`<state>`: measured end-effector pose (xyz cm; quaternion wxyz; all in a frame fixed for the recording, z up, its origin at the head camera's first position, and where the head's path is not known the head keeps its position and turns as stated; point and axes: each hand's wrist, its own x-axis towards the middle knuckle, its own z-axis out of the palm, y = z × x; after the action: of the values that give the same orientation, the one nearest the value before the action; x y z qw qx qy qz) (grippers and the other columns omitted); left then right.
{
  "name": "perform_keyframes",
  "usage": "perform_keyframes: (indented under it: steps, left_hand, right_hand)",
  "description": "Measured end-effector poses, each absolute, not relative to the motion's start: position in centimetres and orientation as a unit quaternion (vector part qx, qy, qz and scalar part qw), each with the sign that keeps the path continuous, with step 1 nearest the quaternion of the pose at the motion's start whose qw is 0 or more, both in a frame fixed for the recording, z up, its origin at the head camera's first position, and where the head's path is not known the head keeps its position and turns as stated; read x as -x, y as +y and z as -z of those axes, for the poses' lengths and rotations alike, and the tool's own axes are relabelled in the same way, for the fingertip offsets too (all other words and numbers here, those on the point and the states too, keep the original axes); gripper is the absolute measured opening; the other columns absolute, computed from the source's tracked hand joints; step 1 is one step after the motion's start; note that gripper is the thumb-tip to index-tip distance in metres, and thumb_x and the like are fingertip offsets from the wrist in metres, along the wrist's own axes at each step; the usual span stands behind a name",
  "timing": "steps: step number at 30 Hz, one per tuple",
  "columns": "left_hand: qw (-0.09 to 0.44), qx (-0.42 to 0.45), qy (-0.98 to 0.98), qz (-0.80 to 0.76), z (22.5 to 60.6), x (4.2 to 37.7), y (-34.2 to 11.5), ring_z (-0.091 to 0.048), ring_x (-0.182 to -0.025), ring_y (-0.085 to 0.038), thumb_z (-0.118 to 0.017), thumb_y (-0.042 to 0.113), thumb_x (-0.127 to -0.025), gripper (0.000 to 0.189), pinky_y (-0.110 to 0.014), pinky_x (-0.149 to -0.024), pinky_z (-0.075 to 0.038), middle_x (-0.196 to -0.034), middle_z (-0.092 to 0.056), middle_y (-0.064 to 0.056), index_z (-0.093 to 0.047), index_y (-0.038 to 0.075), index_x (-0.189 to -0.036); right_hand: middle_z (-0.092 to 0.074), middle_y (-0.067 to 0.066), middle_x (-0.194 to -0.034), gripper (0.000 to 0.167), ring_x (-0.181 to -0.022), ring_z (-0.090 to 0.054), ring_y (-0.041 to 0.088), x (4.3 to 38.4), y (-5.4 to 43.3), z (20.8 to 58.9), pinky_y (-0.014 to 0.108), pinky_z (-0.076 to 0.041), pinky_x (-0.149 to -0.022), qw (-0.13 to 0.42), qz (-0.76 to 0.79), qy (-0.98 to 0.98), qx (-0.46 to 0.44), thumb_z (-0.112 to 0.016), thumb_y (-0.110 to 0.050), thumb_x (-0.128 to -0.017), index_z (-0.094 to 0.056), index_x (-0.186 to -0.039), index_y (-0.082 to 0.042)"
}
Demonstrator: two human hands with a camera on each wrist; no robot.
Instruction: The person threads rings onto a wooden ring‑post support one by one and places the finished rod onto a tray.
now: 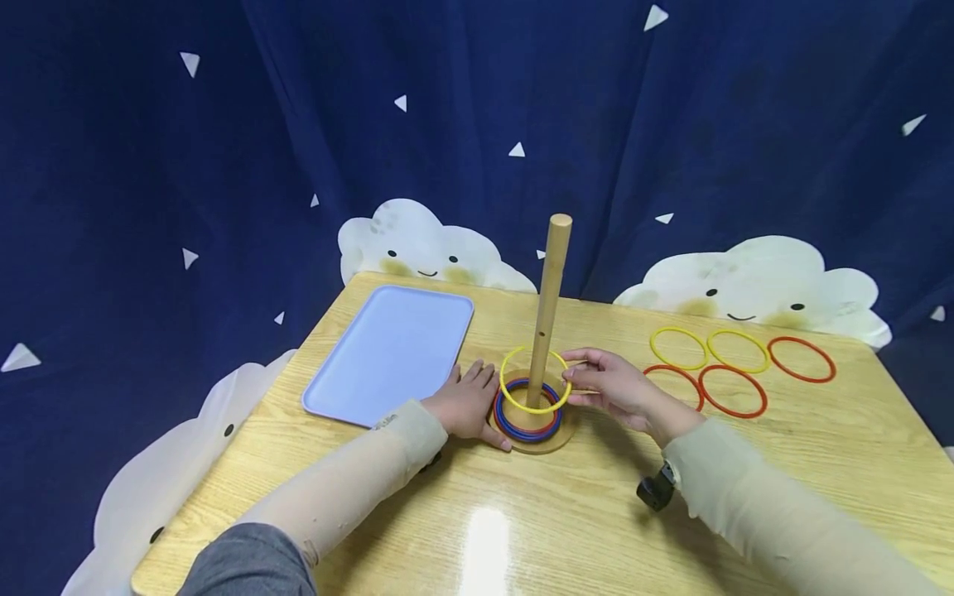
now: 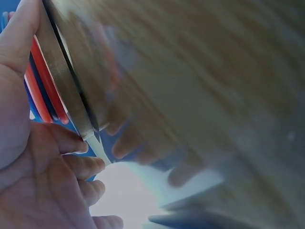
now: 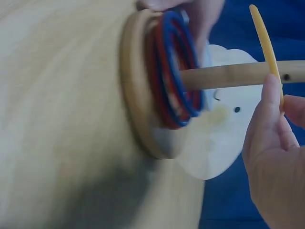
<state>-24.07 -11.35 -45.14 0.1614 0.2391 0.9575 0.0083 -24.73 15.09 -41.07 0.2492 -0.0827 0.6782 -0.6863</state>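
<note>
In the head view a wooden post [image 1: 552,281] stands upright on a round wooden base [image 1: 550,447]. Several blue and red rings lie stacked around its foot, a blue ring [image 1: 498,414] among them. My right hand [image 1: 614,389] pinches the right side of a yellow ring [image 1: 533,411], which encircles the post above that stack. The right wrist view has this ring edge-on between thumb and fingers. At the base's left side rests my left hand [image 1: 465,403], fingers extended and thumb along the near edge. The left wrist view puts its fingers beside the base, close over the tabletop.
A light blue tray [image 1: 391,356] lies left of the base on the wooden table [image 1: 417,513]. To the right are two yellow rings, one a far yellow ring [image 1: 652,343], and three red rings, including a red ring [image 1: 833,364]. Behind hangs a dark blue curtain [image 1: 477,108].
</note>
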Motion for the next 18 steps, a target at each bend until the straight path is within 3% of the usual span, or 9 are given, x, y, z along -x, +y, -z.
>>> perform_keyframes:
  steps: [18]
  left_hand:
    - [0.157,-0.244,0.957,-0.025,45.0,24.0,-11.6,-0.008,-0.157,-0.035,-0.070,0.077,-0.080,0.123,-0.053,-0.125,-0.011,-0.170,-0.016,-0.018,-0.020,0.005,-0.165]
  right_hand:
    - [-0.058,0.016,-0.110,0.045,-0.087,-0.064,0.015,24.5,13.4,44.7,0.023,-0.059,-0.073,0.245,0.653,0.716,0.026,-0.049,0.004,-0.103,-0.041,-0.146,0.015]
